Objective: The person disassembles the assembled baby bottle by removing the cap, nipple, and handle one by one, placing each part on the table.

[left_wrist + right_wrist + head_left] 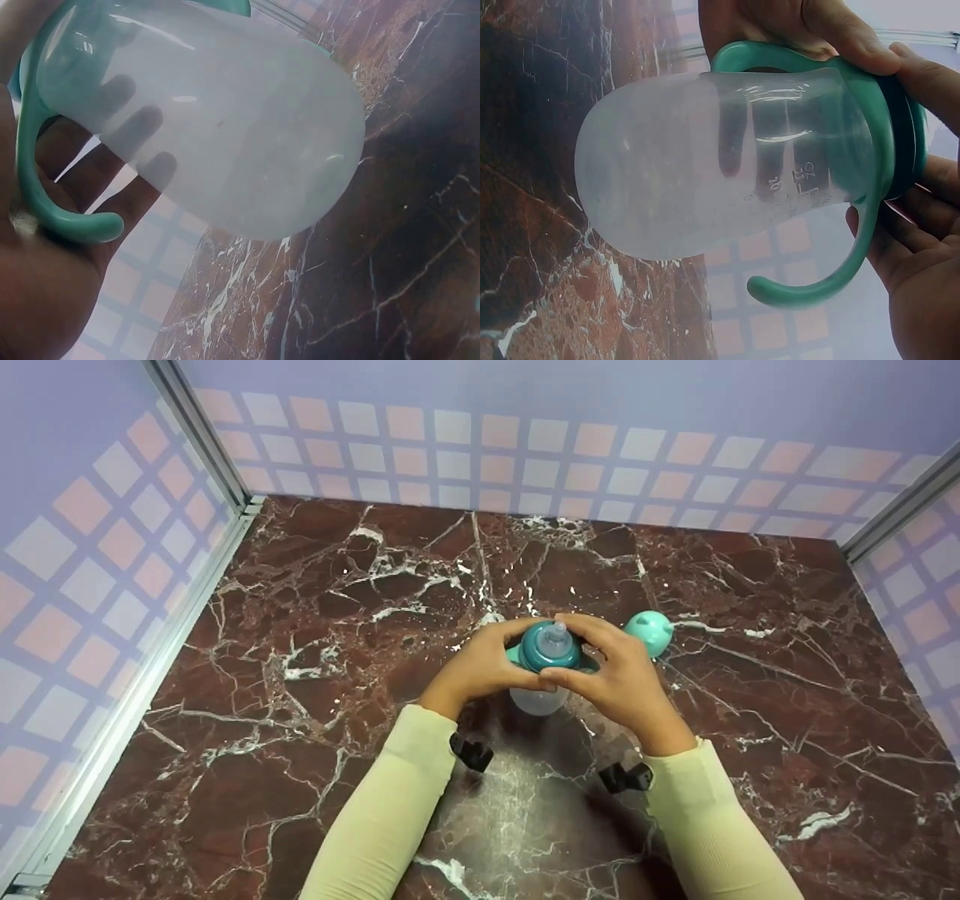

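Note:
Both hands hold a baby bottle (538,701) between them above the table. It has a frosted clear body (667,165), a teal collar ring (906,135) and a clear nipple (556,637) pointing up. Two curved mint-green handles stick out from its neck, one handle (810,292) showing fully in the right wrist view. My left hand (484,664) grips the neck, fingers behind the body in the left wrist view. Around the collar ring curls my right hand (619,675), its thumb meeting the left thumb at the near side.
A mint-green domed cap (649,634) lies on the dark red marbled table (300,780), just beyond the right hand. Panels with pink and white squares (454,427) stand along the back and both sides. White specks are scattered behind the bottle.

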`<state>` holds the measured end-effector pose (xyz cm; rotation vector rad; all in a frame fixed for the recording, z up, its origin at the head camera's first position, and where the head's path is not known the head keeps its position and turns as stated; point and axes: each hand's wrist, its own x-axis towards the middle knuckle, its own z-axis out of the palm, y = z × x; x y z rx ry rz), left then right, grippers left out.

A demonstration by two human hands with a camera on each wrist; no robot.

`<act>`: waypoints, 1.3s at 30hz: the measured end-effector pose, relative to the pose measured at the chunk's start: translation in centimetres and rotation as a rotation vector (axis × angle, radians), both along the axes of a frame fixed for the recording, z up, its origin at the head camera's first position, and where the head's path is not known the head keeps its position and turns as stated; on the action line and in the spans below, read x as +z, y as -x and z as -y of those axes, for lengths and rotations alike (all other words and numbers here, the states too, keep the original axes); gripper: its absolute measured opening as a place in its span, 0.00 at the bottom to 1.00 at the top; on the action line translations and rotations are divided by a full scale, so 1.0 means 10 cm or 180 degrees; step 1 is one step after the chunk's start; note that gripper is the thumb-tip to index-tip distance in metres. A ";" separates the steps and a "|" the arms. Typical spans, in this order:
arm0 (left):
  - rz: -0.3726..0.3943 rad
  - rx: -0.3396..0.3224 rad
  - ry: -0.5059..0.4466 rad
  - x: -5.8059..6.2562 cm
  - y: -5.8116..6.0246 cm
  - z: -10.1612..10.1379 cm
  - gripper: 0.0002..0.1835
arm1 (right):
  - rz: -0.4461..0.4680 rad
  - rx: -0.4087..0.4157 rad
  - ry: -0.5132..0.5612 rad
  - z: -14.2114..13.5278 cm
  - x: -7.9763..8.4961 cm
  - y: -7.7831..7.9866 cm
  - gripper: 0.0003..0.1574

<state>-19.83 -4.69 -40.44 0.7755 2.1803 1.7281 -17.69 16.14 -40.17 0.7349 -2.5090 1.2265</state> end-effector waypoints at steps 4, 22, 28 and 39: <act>-0.0046 -0.0007 -0.0001 0.00 0.00 0.00 0.42 | 0.0014 -0.0016 -0.0009 0.00 0.00 0.00 0.42; -0.0196 0.0023 0.0112 -0.10 0.00 0.00 0.44 | 0.0176 0.0004 0.0169 0.00 0.03 -0.04 0.41; -0.0190 0.0022 0.0118 -0.04 -0.04 0.01 0.44 | 0.0256 0.0016 0.0236 0.00 0.02 -0.04 0.41; -0.0234 0.0092 0.0095 -0.33 0.11 -0.02 0.43 | 0.0291 -0.0005 0.0316 0.01 0.02 -0.05 0.42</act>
